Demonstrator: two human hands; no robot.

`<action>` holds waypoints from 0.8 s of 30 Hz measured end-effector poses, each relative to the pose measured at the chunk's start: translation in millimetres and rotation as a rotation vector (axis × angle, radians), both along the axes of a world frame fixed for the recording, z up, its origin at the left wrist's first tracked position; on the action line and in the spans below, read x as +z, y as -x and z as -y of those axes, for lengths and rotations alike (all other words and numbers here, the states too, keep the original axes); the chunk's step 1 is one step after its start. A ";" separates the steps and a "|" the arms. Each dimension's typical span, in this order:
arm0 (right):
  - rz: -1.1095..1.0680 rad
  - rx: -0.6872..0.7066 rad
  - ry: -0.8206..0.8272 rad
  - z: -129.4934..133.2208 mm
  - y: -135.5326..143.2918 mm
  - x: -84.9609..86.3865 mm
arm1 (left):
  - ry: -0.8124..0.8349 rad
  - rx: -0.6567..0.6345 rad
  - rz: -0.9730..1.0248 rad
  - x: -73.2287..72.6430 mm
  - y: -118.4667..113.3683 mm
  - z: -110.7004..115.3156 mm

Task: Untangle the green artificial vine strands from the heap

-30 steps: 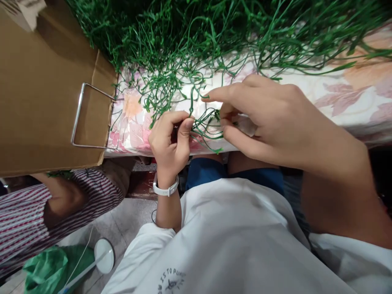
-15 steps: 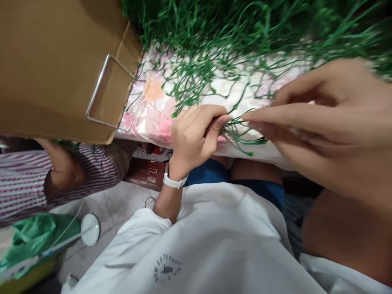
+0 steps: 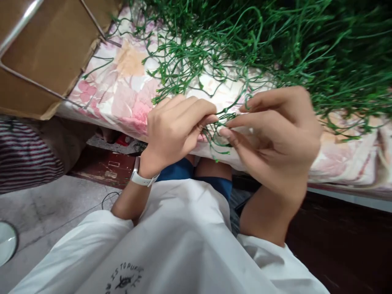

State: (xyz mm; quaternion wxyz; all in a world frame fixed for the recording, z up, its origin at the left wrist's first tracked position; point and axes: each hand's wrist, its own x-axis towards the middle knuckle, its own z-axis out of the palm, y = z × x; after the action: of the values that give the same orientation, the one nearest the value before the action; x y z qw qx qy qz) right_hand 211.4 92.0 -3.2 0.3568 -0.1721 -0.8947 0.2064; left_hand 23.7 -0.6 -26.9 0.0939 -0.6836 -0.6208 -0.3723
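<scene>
A small bunch of green plastic stems is pinched between the thumb and forefinger of my left hand, close to the table's front edge. My right hand is at the bunch's right side, its thumb and forefinger closed together at the stems; what exactly they grip is too small to make out. Loose green stems with yellowish tips lie tangled just beyond my hands. Behind them rises a large dark-green heap of the same stems.
A floral plastic-covered surface lies under everything. At the left stands a cardboard box with a bent metal wire frame against it. A person's striped garment shows below the box. A round white base rests on the tiled floor.
My view has shifted, so the box and my left hand sit further left. My right hand has drawn back from the camera and now pinches at the bunch. My left hand keeps its hold.
</scene>
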 end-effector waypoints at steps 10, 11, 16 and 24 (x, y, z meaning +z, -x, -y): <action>0.196 0.004 -0.055 -2.9 3.7 3.1 | -0.161 -0.028 -0.027 -3.2 2.3 -5.5; 0.214 0.013 -0.047 -3.0 3.2 2.7 | -0.158 -0.021 -0.026 -2.7 0.9 -5.0; 0.259 0.079 0.026 -4.3 1.9 3.5 | -0.094 0.015 0.014 -3.6 -4.6 -2.9; 0.194 0.327 0.093 -17.7 -3.4 9.0 | -0.015 -0.027 -0.015 -1.2 -6.2 2.6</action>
State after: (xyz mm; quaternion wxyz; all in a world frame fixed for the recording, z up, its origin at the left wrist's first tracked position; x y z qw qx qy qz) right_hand 214.8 109.7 5.8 0.2223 -0.0600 -0.9304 0.2852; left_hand 29.9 -3.2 -28.1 0.0984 -0.6939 -0.6079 -0.3731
